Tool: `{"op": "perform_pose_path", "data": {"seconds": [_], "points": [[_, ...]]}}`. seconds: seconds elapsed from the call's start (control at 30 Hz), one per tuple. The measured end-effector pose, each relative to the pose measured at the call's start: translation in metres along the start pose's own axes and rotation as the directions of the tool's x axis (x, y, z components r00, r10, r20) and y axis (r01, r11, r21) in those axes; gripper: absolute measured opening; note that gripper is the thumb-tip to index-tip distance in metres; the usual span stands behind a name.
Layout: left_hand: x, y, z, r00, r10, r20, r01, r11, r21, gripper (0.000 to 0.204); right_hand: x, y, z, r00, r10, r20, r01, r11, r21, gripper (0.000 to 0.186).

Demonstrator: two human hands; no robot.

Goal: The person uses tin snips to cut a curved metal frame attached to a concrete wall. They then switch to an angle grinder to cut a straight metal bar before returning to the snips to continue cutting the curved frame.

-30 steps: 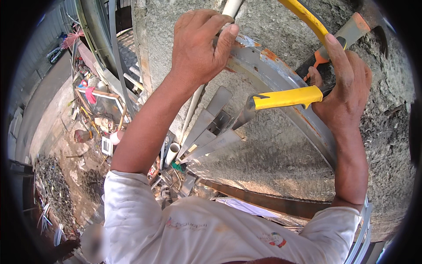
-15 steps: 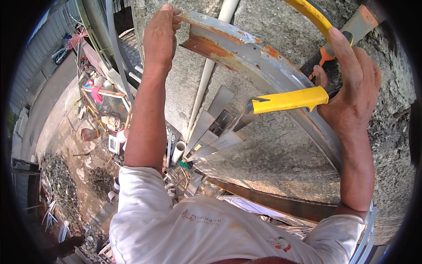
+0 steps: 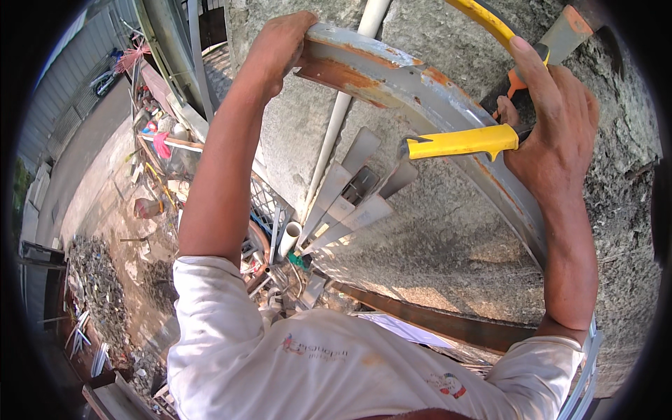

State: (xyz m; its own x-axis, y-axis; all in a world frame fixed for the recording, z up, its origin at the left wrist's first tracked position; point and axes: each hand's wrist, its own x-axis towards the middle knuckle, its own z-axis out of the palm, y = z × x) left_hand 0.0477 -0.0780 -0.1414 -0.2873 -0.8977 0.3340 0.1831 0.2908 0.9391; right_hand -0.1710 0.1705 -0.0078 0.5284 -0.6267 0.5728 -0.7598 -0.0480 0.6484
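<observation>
A grey, rust-stained steel channel slants across the upper middle, from upper left down to the right, in front of a rough concrete wall. My left hand is closed over its upper left end, with the fingertips hidden behind the metal. My right hand is closed round the dark grip of a yellow-and-black tool shaped like a hacksaw. Its index finger is stretched up beside the tool's curved yellow bow. The yellow arm passes in front of the channel. No blade can be made out.
A white pipe runs down the concrete wall. Several metal profiles lean below the channel. Further down to the left lie a gravel heap and scattered scrap. An orange-tipped grey object sits at the upper right.
My left hand has tilted to the right and come down onto the channel's end. My right hand and the yellow tool have shifted slightly up and left. The view has turned a little.
</observation>
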Motion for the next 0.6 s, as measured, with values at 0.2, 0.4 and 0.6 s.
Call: {"op": "perform_pose_path", "data": {"seconds": [0.2, 0.4, 0.6], "points": [[-0.041, 0.006, 0.010, 0.971, 0.189, -0.148, -0.192, 0.981, -0.010, 0.034, -0.002, 0.000, 0.002, 0.999, -0.025, -0.025, 0.026, 0.999, 0.044, 0.089], [-0.035, 0.002, 0.016, 0.971, 0.195, -0.140, -0.196, 0.981, 0.008, 0.038, -0.008, 0.002, 0.001, 1.000, -0.024, -0.008, 0.024, 1.000, 0.020, 0.091], [0.005, -0.027, 0.003, 0.926, 0.323, -0.194, -0.251, 0.913, 0.323, 0.037, -0.007, -0.001, 0.002, 0.999, -0.018, -0.030, 0.018, 1.000, 0.020, 0.092]]}}
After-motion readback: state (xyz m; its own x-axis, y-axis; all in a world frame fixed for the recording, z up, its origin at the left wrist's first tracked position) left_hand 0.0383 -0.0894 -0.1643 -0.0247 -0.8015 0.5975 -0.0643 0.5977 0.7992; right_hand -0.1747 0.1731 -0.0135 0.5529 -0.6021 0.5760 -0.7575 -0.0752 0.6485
